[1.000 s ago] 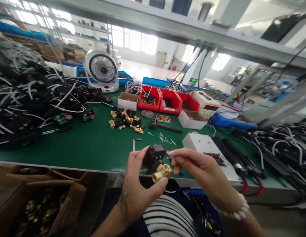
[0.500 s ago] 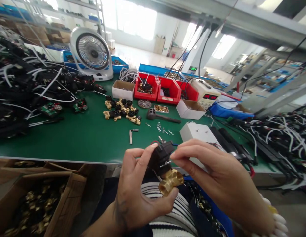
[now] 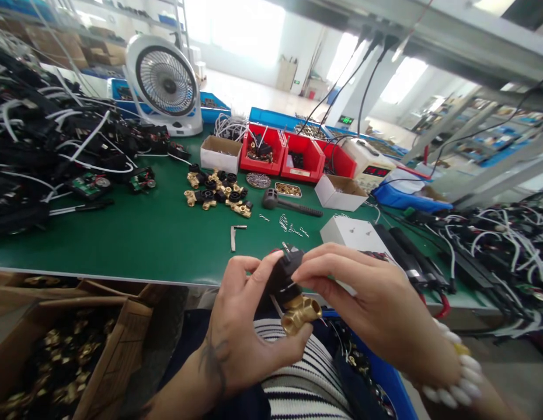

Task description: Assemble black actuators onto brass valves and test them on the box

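In front of my body, my left hand (image 3: 247, 326) is closed around a brass valve (image 3: 302, 315) with a black housing (image 3: 284, 277) on top. Its thumb is under the brass body and its fingers are against the housing. Pinched at the housing's right side is my right hand (image 3: 363, 297), its fingertips near a thin bright metal edge; what lies between them is hidden. Beyond the hands, several small wire hairpin clips (image 3: 284, 223) lie on the green table (image 3: 166, 245), with a small L-shaped tool (image 3: 233, 236) left of them.
Brass fittings with black caps (image 3: 219, 192) are grouped behind the tool, beside a black mallet (image 3: 291, 204). Red bins (image 3: 302, 157), a white box (image 3: 341, 192) and a fan (image 3: 166, 87) stand farther back. Wired parts pile up left and right. A carton of brass parts (image 3: 118, 350) is lower left.
My right hand has moved slightly left and up, its fingertips closer over the housing. The valve has shifted a little up and left with my left hand. The view has tilted slightly.
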The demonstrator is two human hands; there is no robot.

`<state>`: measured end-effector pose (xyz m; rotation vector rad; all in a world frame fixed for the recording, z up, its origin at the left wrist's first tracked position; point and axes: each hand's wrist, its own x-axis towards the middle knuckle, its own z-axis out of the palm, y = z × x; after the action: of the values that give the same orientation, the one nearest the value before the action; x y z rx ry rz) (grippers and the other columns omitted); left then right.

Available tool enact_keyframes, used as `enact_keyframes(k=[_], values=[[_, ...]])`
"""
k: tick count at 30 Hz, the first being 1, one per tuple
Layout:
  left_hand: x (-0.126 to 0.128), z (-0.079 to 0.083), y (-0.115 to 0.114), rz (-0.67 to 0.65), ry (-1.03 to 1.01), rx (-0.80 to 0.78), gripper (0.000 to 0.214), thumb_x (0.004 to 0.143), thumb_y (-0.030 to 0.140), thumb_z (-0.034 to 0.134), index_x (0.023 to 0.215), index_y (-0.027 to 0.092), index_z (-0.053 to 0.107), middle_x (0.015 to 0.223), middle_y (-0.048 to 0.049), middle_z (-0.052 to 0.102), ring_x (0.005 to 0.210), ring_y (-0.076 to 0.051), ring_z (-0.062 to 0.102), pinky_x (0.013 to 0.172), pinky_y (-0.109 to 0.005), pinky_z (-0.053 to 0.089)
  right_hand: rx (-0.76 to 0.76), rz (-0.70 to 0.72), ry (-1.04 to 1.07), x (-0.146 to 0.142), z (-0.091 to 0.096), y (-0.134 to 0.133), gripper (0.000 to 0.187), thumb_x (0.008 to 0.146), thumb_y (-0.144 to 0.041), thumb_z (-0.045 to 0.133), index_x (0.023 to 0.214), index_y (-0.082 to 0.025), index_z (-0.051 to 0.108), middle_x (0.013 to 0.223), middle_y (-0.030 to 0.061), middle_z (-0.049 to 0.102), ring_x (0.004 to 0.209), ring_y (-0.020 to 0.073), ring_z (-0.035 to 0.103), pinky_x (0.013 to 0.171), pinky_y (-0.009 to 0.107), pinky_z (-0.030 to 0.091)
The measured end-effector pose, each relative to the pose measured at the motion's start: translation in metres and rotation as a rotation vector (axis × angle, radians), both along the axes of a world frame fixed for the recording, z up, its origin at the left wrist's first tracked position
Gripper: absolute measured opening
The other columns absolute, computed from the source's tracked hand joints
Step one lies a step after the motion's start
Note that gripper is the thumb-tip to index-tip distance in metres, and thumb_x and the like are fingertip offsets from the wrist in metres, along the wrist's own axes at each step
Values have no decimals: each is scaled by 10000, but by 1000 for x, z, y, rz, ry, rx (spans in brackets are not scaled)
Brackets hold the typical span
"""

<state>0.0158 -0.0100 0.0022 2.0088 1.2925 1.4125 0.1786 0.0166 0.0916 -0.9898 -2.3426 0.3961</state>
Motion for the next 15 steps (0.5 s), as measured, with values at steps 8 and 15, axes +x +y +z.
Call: enact_keyframes(k=[8, 15], values=[[1, -41, 21, -79, -55, -297, 670, 705, 306, 713, 1330, 206, 496, 1072, -50, 494, 990, -205, 553, 898, -374, 528, -109, -122, 130, 20, -69, 30, 206, 928, -239, 586, 1121, -194, 645, 996, 59, 688, 866, 163, 663, 802, 307, 565], [-2, -57, 37, -27, -175, -328, 654, 752, 337, 690, 1350, 172, 481, 1113, -63, 459, 1058, -208, 546, 929, -363, 532, -87, -563, -735, 48, -116, 52, 628, 899, -409, 631, 1408, -67, 498, 1352, 275, 523, 1258, 374, 510, 1010, 471, 464]])
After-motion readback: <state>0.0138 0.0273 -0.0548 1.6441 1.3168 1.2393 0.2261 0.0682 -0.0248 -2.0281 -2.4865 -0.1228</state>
